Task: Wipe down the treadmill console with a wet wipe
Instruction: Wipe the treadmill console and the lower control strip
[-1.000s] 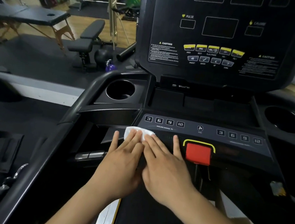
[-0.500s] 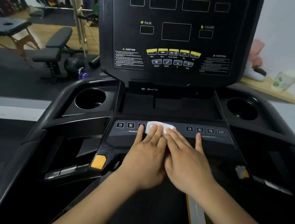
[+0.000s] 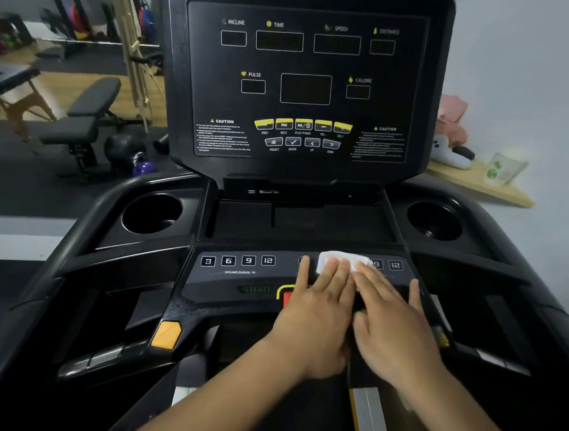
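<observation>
A white wet wipe [image 3: 336, 259] lies flat on the lower button strip of the black treadmill console [image 3: 236, 280], over the right-hand row of number keys. My left hand [image 3: 315, 316] presses on the wipe with straight fingers. My right hand [image 3: 392, 324] lies beside it, fingers straight, its fingertips on the wipe's right part. The two hands touch side by side. Most of the red stop button [image 3: 286, 298] is hidden under my left hand. The upright display panel [image 3: 304, 86] rises behind.
Cup holders sit at the left [image 3: 152, 214] and right [image 3: 434, 219] of the console. An orange tab [image 3: 166, 335] marks the left handle. A weight bench [image 3: 85, 119] and kettlebells stand on the gym floor at left. A wooden shelf [image 3: 478, 184] with a container is at right.
Both hands have slid the wipe rightwards along the button strip, from the left number keys past the fan key to the right keys. The left number keys now show.
</observation>
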The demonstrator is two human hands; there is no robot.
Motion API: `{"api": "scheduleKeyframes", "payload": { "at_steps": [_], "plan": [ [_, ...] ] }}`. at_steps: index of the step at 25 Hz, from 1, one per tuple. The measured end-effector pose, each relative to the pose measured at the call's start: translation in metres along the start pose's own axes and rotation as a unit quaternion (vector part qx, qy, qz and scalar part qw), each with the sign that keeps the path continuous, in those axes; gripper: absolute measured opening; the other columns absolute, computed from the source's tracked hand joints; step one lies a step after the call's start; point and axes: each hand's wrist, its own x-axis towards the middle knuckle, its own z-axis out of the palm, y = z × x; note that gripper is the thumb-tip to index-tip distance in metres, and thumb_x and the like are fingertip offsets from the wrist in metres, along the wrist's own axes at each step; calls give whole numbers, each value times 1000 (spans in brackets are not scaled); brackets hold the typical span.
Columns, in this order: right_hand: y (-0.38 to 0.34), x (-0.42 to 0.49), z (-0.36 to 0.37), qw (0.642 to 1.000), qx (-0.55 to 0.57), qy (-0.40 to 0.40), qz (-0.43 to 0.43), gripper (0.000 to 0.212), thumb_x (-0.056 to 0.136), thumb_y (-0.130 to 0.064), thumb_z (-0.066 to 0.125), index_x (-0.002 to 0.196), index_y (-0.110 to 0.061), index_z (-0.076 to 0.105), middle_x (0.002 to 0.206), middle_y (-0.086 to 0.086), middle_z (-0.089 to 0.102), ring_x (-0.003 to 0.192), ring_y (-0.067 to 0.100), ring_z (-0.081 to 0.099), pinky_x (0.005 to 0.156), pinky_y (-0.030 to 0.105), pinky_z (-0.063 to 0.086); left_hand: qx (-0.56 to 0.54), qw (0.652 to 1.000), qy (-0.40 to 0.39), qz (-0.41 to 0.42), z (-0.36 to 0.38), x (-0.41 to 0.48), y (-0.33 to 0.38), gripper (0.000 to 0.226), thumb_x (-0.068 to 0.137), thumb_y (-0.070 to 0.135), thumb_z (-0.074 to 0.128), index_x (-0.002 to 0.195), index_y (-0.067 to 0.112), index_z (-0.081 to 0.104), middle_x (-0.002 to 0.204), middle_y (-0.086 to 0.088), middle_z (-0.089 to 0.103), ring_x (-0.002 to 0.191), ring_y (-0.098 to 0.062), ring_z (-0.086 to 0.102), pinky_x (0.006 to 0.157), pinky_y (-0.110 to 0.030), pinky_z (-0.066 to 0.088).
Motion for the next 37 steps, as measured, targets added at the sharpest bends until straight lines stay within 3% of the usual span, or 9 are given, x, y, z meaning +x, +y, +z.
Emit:
{"api": "scheduleKeyframes", "payload": {
  "at_steps": [6,10,13,18,23,27,30,34,37],
  "plan": [
    [12,-35,10,1000,-14,-10,-4,64,87,-32,26,151,-27,22,157,-16,9,141,-5,-3,116,49,-5,21,998,-1,52,13,-28,13,94,83,46,51,153,7,1,160,-14,-6,147,-29,-12,110,-61,-20],
    [24,-7,-1,1000,-24,-8,2,63,93,-32,29,151,-29,6,158,-16,-5,137,-6,-18,114,48,-16,40,999,-3,35,0,3,12,97,87,47,51,152,7,-9,159,-14,-14,146,-27,-17,111,-61,-17],
    [29,13,-8,999,-7,9,34,64,95,-29,33,152,-29,5,160,-13,-1,140,-3,-7,117,49,-11,41,999,-11,22,-8,32,16,96,88,49,49,152,6,-8,160,-16,-11,147,-29,-14,113,-63,-11],
    [38,-33,12,999,-29,9,10,62,88,-37,17,149,-30,14,158,-12,10,143,-1,0,116,49,-4,57,996,8,62,16,-3,34,96,84,48,50,150,2,-3,158,-21,-7,146,-35,-14,109,-62,-20],
    [63,-5,-4,999,26,38,25,57,95,-24,34,151,-26,21,159,-10,19,142,1,10,119,43,-4,64,996,7,58,6,41,49,97,87,53,49,151,4,-6,159,-21,-8,146,-37,-12,113,-63,-10],
    [78,-11,-10,979,179,47,85,57,95,-13,45,148,-28,31,151,-7,37,134,12,39,116,33,25,67,995,-9,80,4,65,69,99,85,53,52,151,1,-1,159,-24,-6,146,-40,-8,113,-64,-5],
    [84,-56,8,968,216,72,105,59,91,-12,52,146,-29,37,149,-8,41,123,11,51,98,24,45,72,990,1,121,21,34,84,99,84,51,53,151,0,0,158,-25,-7,146,-39,-10,111,-64,-10],
    [68,-85,31,985,101,121,63,54,88,-13,44,142,-10,41,152,3,31,141,20,27,112,43,27,101,983,8,154,30,-2,71,86,94,41,42,149,0,-11,156,-21,-19,144,-36,-20,107,-67,-18],
    [40,-70,33,993,59,98,21,61,84,-22,32,142,-5,37,152,9,30,144,19,19,118,44,10,140,981,27,134,27,-17,47,72,100,36,33,149,-1,-5,156,-23,-17,144,-38,-19,103,-70,-20]
  ]
}}
